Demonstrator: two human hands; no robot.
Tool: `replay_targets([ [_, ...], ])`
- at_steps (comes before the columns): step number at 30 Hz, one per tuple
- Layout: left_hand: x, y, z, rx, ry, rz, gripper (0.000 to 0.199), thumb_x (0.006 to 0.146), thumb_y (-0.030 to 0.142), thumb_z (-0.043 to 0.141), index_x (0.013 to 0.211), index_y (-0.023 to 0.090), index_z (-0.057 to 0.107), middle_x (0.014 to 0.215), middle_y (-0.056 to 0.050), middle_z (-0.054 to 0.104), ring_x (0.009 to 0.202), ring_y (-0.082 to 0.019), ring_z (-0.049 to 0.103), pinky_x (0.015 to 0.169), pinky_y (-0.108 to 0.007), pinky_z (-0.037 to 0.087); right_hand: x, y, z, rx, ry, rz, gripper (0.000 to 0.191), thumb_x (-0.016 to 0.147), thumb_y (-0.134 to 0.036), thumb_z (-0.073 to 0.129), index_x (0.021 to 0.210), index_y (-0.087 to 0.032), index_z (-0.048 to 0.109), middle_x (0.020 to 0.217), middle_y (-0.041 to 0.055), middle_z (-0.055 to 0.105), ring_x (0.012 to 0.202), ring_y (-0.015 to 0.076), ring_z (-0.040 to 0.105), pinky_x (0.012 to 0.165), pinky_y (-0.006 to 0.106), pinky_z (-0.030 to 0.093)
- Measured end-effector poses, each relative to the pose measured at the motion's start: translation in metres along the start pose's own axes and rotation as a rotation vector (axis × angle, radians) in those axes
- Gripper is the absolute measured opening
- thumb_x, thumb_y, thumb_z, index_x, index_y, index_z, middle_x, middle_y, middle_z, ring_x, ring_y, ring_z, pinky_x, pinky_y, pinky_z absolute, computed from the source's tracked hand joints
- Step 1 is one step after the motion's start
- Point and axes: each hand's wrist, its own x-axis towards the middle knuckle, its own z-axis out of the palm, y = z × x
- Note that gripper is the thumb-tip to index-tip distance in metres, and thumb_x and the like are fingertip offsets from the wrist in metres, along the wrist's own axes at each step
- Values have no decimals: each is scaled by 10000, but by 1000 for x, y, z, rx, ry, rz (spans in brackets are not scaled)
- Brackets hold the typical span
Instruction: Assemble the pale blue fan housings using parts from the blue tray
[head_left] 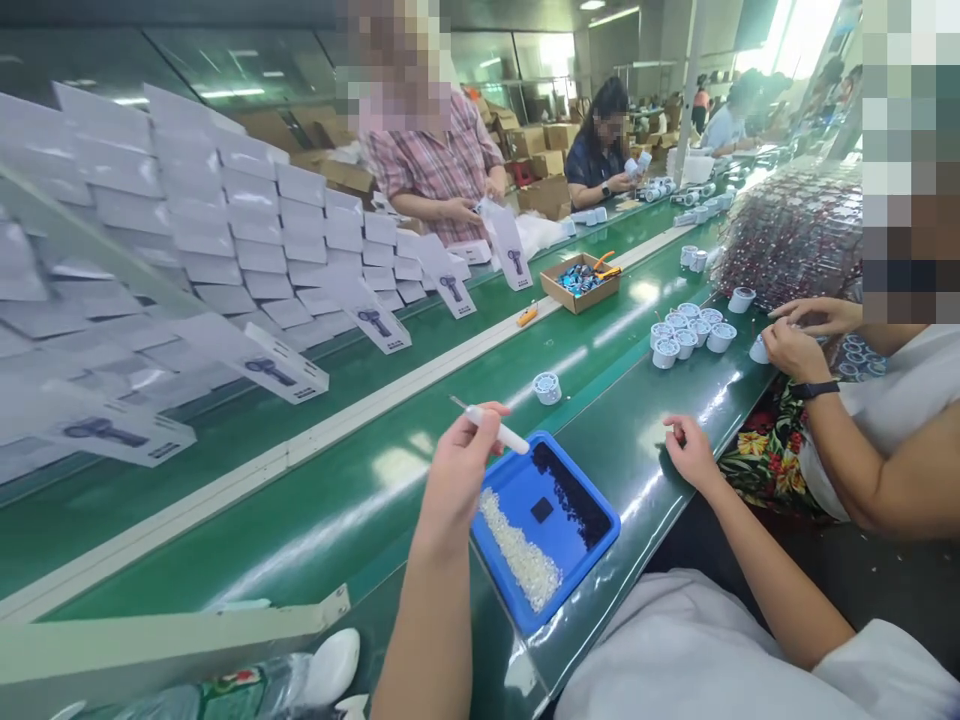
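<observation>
My left hand [470, 455] grips a white pen-like tool [499, 430] with a thin metal tip pointing up and left. Below it, on the green work surface, lies a blue tray [611, 545]. Small whitish pieces [525, 560] form a band along the tray's left side, and small black pieces [574, 490] line its right side. Between them sits a dark square piece [541, 510]. My right hand [690, 452] hovers by the table edge, right of the tray, fingers loosely curled and holding nothing visible. A white round part [547, 388] stands beyond the tray.
Several white round parts [686, 335] cluster near a co-worker's hands [802, 335] on the right. Behind them is a heap of wired parts [787, 235]. A cardboard box [581, 283] and stacked white boxes [240, 220] stand across the line. A metal bar [187, 640] crosses the lower left.
</observation>
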Motion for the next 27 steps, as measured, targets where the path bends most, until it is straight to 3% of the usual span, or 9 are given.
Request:
replay_targets([
  [4, -10, -7, 21, 104, -206, 31, 450, 708, 604, 734, 774, 162, 679, 573, 22, 506, 576, -128, 458, 561, -249, 367, -20, -29, 14, 109, -71, -37, 316, 866, -455, 505, 1033, -199, 583, 853, 62, 605, 740, 192, 605, 691, 351, 545],
  [6, -18, -9, 33, 191, -363, 51, 309, 817, 478, 652, 759, 175, 669, 604, 22, 537, 590, -129, 483, 588, -251, 383, -31, -52, 24, 309, -243, -51, 394, 911, -520, 492, 1141, -210, 576, 1002, 96, 644, 853, 197, 641, 722, 337, 552],
  [8, -26, -13, 44, 261, -468, 98, 237, 877, 376, 577, 746, 195, 654, 653, 18, 569, 625, -137, 514, 624, -260, 407, -36, -76, 32, 501, -458, -41, 456, 910, -606, 506, 1109, -207, 603, 944, 78, 645, 821, 188, 625, 726, 332, 541],
  [11, -32, -21, 54, 265, -468, 161, 193, 879, 370, 571, 755, 231, 624, 669, 6, 579, 627, -172, 526, 616, -309, 428, -34, -104, 40, 614, -634, 47, 483, 888, -660, 532, 986, -195, 621, 781, 14, 582, 653, 131, 523, 625, 277, 486],
  [14, -32, -31, 56, 204, -435, 159, 173, 876, 388, 576, 771, 251, 592, 689, -7, 557, 644, -194, 534, 628, -345, 451, -28, -119, 48, 672, -616, 74, 477, 862, -667, 573, 957, -200, 594, 792, 0, 558, 656, 116, 488, 627, 261, 468],
  [18, -23, -31, 47, 199, -473, 85, 210, 853, 449, 610, 921, 254, 643, 710, -24, 556, 604, -208, 544, 574, -364, 469, -22, -113, 64, 750, -566, 104, 469, 873, -683, 543, 923, -217, 519, 761, -14, 530, 650, 125, 517, 641, 278, 481],
  [21, -25, -11, 28, 318, -326, 230, 302, 854, 511, 625, 1011, 264, 697, 806, -72, 612, 732, -253, 592, 686, -413, 512, -12, -89, 76, 678, -372, 163, 499, 869, -718, 506, 938, -224, 487, 702, -41, 469, 574, 114, 457, 566, 262, 430],
  [24, -46, 10, 3, 225, -257, 308, 322, 919, 537, 549, 999, 293, 743, 944, -102, 674, 902, -283, 639, 825, -445, 535, -2, -60, 78, 466, -299, 206, 529, 821, -747, 534, 845, -221, 486, 625, -67, 379, 523, 108, 363, 490, 246, 344],
  [27, -86, 7, -14, -25, -127, 297, 405, 862, 675, 564, 989, 346, 764, 996, -93, 706, 1072, -343, 621, 970, -522, 503, 3, -44, 72, 294, -347, 210, 509, 820, -728, 519, 736, -231, 448, 582, -68, 345, 509, 113, 330, 468, 252, 306],
])
